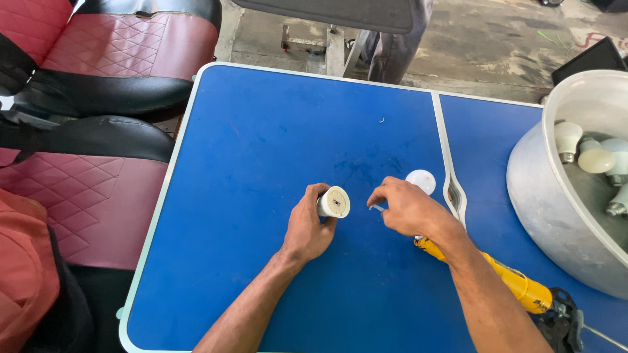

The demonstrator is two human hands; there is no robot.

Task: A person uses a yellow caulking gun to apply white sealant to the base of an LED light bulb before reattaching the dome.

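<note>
My left hand (pixel 307 225) gripped a white cylindrical bulb base (pixel 333 202) at the centre of the frame, fingers wrapped around it on the blue folding table (pixel 261 163). My right hand (pixel 409 208), fingers pinched on a thin metal tip, lay just beside a white round dome cover (pixel 421 180). A yellow-handled tool (pixel 504 278) lay under my right forearm.
</note>
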